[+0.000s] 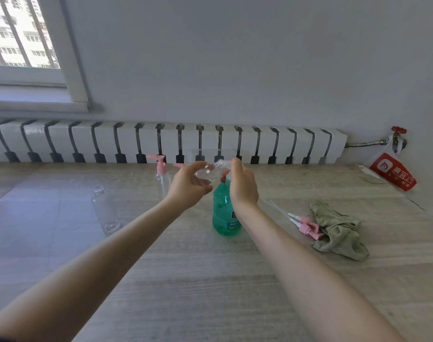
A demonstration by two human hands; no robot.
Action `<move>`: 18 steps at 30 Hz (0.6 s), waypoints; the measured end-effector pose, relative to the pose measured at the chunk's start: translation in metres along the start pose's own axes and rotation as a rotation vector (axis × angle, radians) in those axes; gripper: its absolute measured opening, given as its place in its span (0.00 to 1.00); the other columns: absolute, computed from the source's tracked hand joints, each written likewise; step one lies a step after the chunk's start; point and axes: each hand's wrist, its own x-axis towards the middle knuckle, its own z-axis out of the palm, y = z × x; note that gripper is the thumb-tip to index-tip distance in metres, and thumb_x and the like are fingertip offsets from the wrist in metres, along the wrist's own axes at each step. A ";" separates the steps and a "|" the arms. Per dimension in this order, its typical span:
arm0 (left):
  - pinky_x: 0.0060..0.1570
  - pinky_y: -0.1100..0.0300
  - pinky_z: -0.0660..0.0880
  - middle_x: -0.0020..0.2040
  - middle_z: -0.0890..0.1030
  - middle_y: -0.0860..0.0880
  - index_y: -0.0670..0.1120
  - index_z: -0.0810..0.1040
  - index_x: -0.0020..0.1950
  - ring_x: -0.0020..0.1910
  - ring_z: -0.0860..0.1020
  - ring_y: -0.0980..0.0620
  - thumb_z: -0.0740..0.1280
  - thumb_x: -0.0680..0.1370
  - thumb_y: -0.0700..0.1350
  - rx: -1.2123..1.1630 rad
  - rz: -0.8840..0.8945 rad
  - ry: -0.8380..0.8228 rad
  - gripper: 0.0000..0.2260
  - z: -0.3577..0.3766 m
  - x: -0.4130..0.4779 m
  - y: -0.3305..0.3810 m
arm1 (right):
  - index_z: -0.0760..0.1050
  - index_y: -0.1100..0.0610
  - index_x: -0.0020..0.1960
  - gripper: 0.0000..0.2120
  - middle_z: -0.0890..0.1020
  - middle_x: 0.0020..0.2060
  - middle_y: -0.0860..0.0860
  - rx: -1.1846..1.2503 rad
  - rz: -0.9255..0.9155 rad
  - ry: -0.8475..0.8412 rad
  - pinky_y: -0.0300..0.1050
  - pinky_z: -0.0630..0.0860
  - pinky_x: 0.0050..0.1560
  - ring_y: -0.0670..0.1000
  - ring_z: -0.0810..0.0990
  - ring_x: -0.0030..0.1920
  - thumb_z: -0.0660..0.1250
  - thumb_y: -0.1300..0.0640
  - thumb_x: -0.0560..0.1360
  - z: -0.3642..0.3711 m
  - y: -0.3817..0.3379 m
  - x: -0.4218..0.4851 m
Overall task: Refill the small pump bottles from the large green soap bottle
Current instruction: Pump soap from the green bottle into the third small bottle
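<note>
**Soap could miss the narrow neck**

The left hand [188,185] grips an empty small bottle [206,173], tilted with its mouth at the top of the large green soap bottle [224,215]. That bottle stands mid-tabletop [210,280] with the right hand [242,185] curled round its top. A misaligned mouth or a hard press would likely spill soap.

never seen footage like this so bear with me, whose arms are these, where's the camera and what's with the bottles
No machine here: a person wears one camera on the head, looking down at their own arms. The left hand holds a small clear bottle, tilted, neck toward the right hand, curled over the top of the green soap bottle standing on the table. Nearby: an uncapped clear bottle, a pink-topped pump bottle, two loose pink pumps and a cloth.
</note>
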 end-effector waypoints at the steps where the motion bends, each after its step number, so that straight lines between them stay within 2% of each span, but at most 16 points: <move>1: 0.51 0.63 0.75 0.62 0.78 0.46 0.46 0.72 0.67 0.50 0.80 0.54 0.71 0.72 0.33 -0.003 -0.003 0.001 0.24 0.000 0.000 0.000 | 0.68 0.52 0.34 0.21 0.75 0.34 0.50 -0.004 -0.006 -0.004 0.44 0.66 0.40 0.48 0.72 0.36 0.48 0.44 0.80 0.001 0.000 0.000; 3: 0.51 0.63 0.75 0.62 0.78 0.47 0.46 0.72 0.67 0.50 0.80 0.54 0.71 0.72 0.33 -0.002 -0.004 -0.003 0.25 0.000 0.000 0.000 | 0.69 0.53 0.35 0.22 0.77 0.36 0.51 -0.006 -0.013 -0.008 0.44 0.66 0.40 0.48 0.73 0.37 0.48 0.43 0.78 0.001 0.001 0.000; 5: 0.52 0.62 0.75 0.62 0.78 0.48 0.46 0.72 0.67 0.50 0.80 0.55 0.71 0.72 0.34 -0.002 -0.001 -0.009 0.24 -0.001 -0.001 0.000 | 0.69 0.53 0.35 0.22 0.76 0.34 0.50 0.004 -0.009 -0.008 0.44 0.66 0.40 0.47 0.72 0.36 0.48 0.43 0.80 0.000 0.002 0.000; 9: 0.58 0.55 0.76 0.57 0.80 0.46 0.45 0.71 0.68 0.51 0.80 0.53 0.71 0.72 0.35 -0.001 -0.003 -0.012 0.25 -0.004 0.000 0.001 | 0.68 0.49 0.34 0.23 0.74 0.32 0.46 0.018 0.027 0.012 0.45 0.66 0.43 0.46 0.73 0.38 0.47 0.38 0.79 0.000 -0.001 -0.002; 14: 0.58 0.56 0.76 0.59 0.79 0.46 0.44 0.71 0.68 0.52 0.80 0.53 0.71 0.72 0.33 -0.003 0.009 -0.019 0.25 -0.005 0.001 0.005 | 0.71 0.49 0.36 0.25 0.78 0.37 0.47 0.061 0.050 0.000 0.47 0.69 0.48 0.48 0.77 0.44 0.48 0.34 0.77 -0.002 -0.003 -0.004; 18: 0.49 0.65 0.74 0.63 0.77 0.46 0.44 0.72 0.67 0.49 0.80 0.54 0.71 0.72 0.32 0.025 0.021 -0.013 0.25 -0.009 0.002 0.010 | 0.72 0.51 0.37 0.26 0.79 0.39 0.50 0.085 0.051 -0.019 0.51 0.71 0.52 0.51 0.78 0.45 0.49 0.32 0.76 -0.003 -0.002 -0.004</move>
